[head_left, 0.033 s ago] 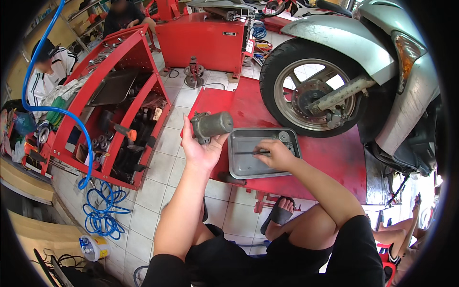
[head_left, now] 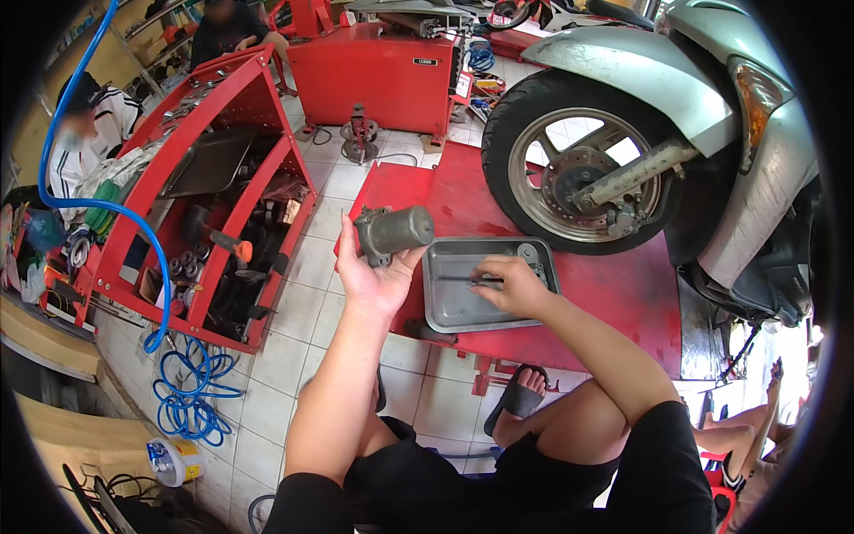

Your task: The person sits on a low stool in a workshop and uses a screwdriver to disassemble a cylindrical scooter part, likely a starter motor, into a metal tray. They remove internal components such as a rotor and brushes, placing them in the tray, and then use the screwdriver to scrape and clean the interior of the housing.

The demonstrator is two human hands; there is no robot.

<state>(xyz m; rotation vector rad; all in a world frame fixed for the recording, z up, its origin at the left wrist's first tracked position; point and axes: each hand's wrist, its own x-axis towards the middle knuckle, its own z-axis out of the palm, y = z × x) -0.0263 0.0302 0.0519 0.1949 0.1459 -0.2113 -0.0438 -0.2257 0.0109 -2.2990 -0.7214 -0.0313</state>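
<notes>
A grey cylindrical starter motor (head_left: 400,230) rests in my left hand (head_left: 378,283), its round end toward the right. My fingers and thumb curl around its lower side, just left of the metal tray (head_left: 433,307). Over this tray, my right hand (head_left: 511,285) pinches a slim dark rod-like tool (head_left: 455,279) that points left toward the motor, apart from it. The tool's exact kind is too small to make out. Beyond my right fingers, a small round metal part (head_left: 528,253) lies in the tray's far right corner, partly hidden by that hand.
The tray sits on a red lift platform (head_left: 623,303) beside a scooter's front wheel (head_left: 587,169). To the left stands a red tool cart (head_left: 267,178) with a hammer (head_left: 233,245). Blue hose (head_left: 191,392) coils on the tiles. Two people (head_left: 89,142) are behind the cart.
The slim tool's left end has tilted slightly upward in my right hand. My left hand and the motor keep their place.
</notes>
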